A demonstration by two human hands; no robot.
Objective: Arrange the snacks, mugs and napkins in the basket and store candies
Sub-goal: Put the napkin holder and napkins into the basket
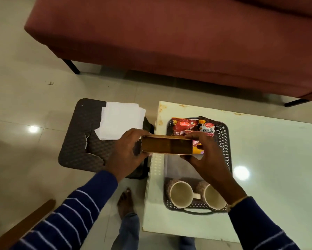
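Both of my hands hold a round brown tin (pixel 167 146) above the left edge of the white table (pixel 268 159). My left hand (pixel 128 150) grips its left side and my right hand (pixel 203 152) grips its right side. Under the tin, a dark perforated basket (pixel 226 141) sits on the table. Red snack packets (pixel 193 127) lie at its far end. Two cream mugs, one (pixel 181 194) beside the other (pixel 213 196), stand at its near end. A stack of white napkins (pixel 121 120) rests on a dark stool (pixel 79 141) to the left. No candies are visible.
A maroon sofa (pixel 169 33) runs across the back, with black legs on the tiled floor. My bare foot (pixel 125 202) stands between stool and table. A wooden edge (pixel 21 226) shows at the lower left.
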